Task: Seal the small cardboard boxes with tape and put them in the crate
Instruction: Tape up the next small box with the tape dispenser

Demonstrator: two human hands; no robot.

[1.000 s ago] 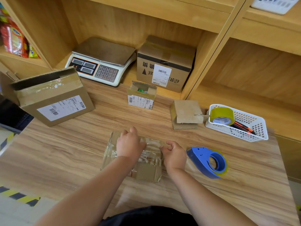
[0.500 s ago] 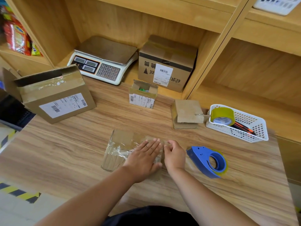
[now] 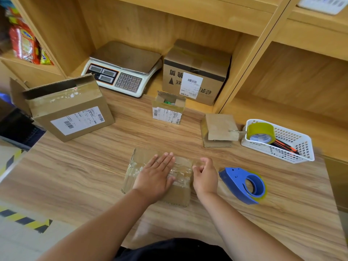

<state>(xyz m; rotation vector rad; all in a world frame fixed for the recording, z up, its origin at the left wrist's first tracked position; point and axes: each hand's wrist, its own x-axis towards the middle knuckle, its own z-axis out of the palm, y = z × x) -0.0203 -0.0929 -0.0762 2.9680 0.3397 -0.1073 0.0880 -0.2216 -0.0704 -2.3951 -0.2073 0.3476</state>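
Observation:
A small cardboard box (image 3: 178, 194) lies flat on the wooden table (image 3: 79, 172) in front of me, with clear tape across its top. My left hand (image 3: 154, 176) presses flat on the taped top, fingers straight. My right hand (image 3: 205, 178) is at the box's right edge with its fingers curled against that side. A blue tape dispenser (image 3: 244, 185) lies on the table just right of my right hand. Farther back stand a small open box (image 3: 168, 108) with a label and another small box (image 3: 218, 130) with a raised flap.
A white basket (image 3: 293, 153) at the right holds a tape roll (image 3: 260, 132) and pens. A large open labelled box (image 3: 69, 110) sits at the back left. In the shelf behind are a weighing scale (image 3: 124, 70) and a taped carton (image 3: 195, 72). The table's left edge drops to the floor.
My left hand has opened from curled to flat and slid right along the tape on the box top. My right hand stayed at the box's right edge.

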